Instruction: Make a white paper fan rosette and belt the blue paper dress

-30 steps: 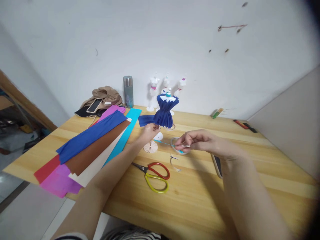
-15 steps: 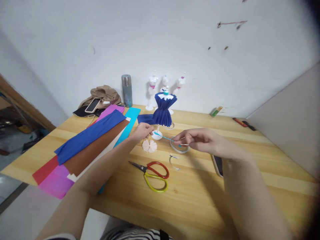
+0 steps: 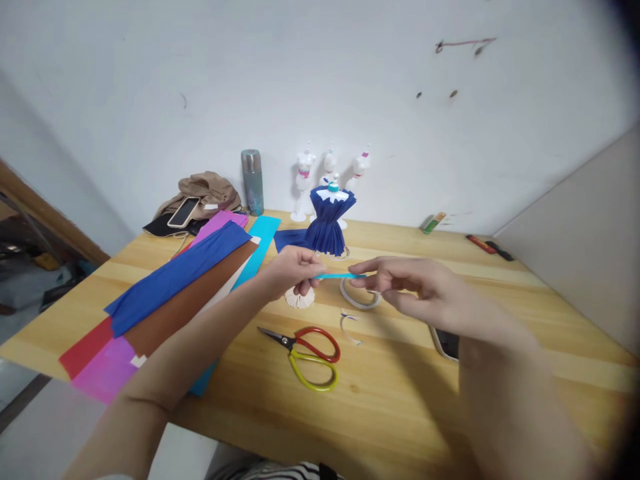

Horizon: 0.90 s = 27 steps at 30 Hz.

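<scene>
A narrow turquoise strip [image 3: 340, 275], possibly paper, is stretched level between my two hands above the table. My left hand [image 3: 293, 272] pinches its left end between thumb and fingers. At the other end, my right hand [image 3: 413, 283] has the strip between its fingertips, with the thumb held lower and apart. Behind the strip stands a small dress form in a pleated dark-blue dress [image 3: 330, 223]. A pale pleated rosette [image 3: 300, 298] lies under my left hand, partly covered. Beneath my right fingers is a white tape roll [image 3: 360, 303].
Scissors [image 3: 300, 347] with red and yellow handles lie in front, beside a curled white scrap [image 3: 347, 328]. Coloured sheets [image 3: 185, 280] are stacked at left. A thermos [image 3: 253, 183] and white dress forms [image 3: 305, 177] stand along the wall. A phone [image 3: 445, 343] lies under my right forearm.
My left hand has moved right, closer to my right hand. The turquoise strip, slanted before, is now level with its flat side showing. The white sliver by my right fingers is no longer visible.
</scene>
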Tool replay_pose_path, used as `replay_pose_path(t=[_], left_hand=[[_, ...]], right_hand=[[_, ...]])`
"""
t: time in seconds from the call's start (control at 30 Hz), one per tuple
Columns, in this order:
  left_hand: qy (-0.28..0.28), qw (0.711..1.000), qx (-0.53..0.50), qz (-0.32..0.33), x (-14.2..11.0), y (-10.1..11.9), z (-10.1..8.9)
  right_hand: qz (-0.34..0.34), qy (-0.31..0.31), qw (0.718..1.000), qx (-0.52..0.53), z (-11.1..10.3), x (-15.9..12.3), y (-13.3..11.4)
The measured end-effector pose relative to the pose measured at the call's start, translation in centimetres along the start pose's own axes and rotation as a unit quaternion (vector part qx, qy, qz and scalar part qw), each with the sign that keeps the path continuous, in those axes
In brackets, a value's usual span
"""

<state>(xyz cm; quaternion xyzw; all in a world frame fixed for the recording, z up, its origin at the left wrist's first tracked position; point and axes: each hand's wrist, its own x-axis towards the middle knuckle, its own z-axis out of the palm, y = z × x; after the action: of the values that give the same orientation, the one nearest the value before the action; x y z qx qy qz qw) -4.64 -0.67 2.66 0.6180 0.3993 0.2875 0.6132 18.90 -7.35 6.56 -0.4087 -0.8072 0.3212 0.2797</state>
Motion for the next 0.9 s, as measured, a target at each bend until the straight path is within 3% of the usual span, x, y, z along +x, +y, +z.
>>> replay_pose_path(t=[0.1, 0.2, 0.33, 0.4, 0.47, 0.63, 0.77, 0.9], left_hand=[[0.019, 0.997, 0.046, 0.052, -0.1, 0.7, 0.1], [0.039, 0.984, 0.117, 0.127, 0.0, 1.1, -0.1], [0.060, 0.934, 0.219, 0.275, 0.3, 1.3, -0.4], [0.060, 0.916, 0.245, 0.311, 0.5, 1.3, -0.6], [0.045, 0.922, 0.239, 0.301, 0.6, 1.4, -0.8], [0.001, 0.969, 0.146, 0.201, 1.0, 1.4, -2.1], [0.002, 0.970, 0.165, 0.177, 1.3, 1.5, -3.2], [0.047, 0.959, 0.214, 0.178, 1.5, 2.1, -3.8]], right_hand=[[0.054, 0.034, 0.990, 0.129, -0.3, -0.1, 0.6], [0.112, 0.059, 0.954, 0.271, -0.2, 0.3, 1.5], [0.179, 0.051, 0.901, 0.391, 0.2, 1.6, 2.9], [0.181, 0.067, 0.889, 0.416, 0.3, 2.1, 3.5], [0.172, 0.078, 0.885, 0.425, 0.2, 2.4, 3.8], [0.159, 0.083, 0.898, 0.402, -0.1, 2.4, 3.7], [0.162, 0.100, 0.912, 0.363, -0.1, 2.5, 3.6], [0.160, 0.123, 0.925, 0.321, 0.0, 3.1, 3.7]])
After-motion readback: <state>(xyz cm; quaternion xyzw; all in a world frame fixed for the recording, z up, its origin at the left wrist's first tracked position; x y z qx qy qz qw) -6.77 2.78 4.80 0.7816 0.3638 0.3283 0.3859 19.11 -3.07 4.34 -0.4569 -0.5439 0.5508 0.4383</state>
